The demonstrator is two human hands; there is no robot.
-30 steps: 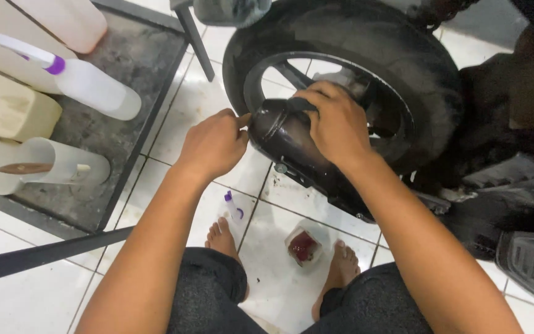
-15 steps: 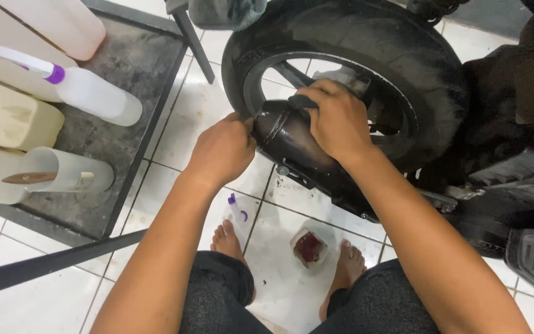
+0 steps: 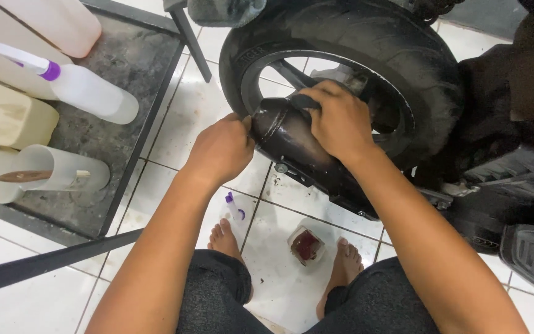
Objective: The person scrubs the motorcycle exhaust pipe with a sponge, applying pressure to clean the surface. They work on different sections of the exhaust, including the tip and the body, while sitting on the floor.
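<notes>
Two hands [image 3: 224, 148] [image 3: 338, 120] on muffler [image 3: 292, 139], bottle [image 3: 88, 93] nearby.

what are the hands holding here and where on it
Both grip the black exhaust muffler beside the rear wheel: the left hand at its rounded end cap, the right hand over its top.

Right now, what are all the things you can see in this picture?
Tyre: one, black, on a wheel at top centre.
Exhaust pipe: one, dark, in front of the wheel.
Squeeze bottle: one, clear with purple nozzle, lying on the grey tray.
Small bottle: one, purple cap, on the white floor tiles.
Small cup: one, clear with dark red contents, between the feet.
Left hand: at the pipe's end, fingers curled.
Right hand: resting on top of the pipe.
Feet: two, bare, on the tiles.
</notes>
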